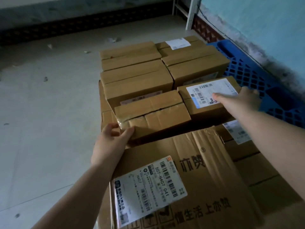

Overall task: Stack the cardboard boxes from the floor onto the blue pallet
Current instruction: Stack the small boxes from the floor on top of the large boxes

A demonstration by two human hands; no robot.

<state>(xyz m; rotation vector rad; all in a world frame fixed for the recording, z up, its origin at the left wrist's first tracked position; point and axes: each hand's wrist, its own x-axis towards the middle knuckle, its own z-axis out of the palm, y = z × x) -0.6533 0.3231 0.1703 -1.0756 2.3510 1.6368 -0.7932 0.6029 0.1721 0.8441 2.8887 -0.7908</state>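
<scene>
Where the view begins, nearest the camera, a large cardboard box (189,179) with printed characters and a white shipping label (149,185) fills the lower middle, and both bare forearms reach out over it. Just beyond it sits a smaller taped box (151,114). The left hand (109,141) grips this box at its near left corner, thumb on the top edge and fingers curled round the left side. Right beside the taped box lies a labelled box (208,100) bearing a white barcode label. The right hand (239,100) rests on its top at the right end, thumb lying flat across the label while the fingers bend over the far right edge. The two hands are well apart, each on its own box.

Behind these two boxes stand four more brown boxes (135,70) in two rows, packed close together. The whole stack sits on the blue pallet (250,76), whose grid surface shows bare on the right, next to a pale blue wall (264,22). To the left spreads a grey floor (41,96) with scattered scraps, and a white metal frame (192,12) stands in the far corner.
</scene>
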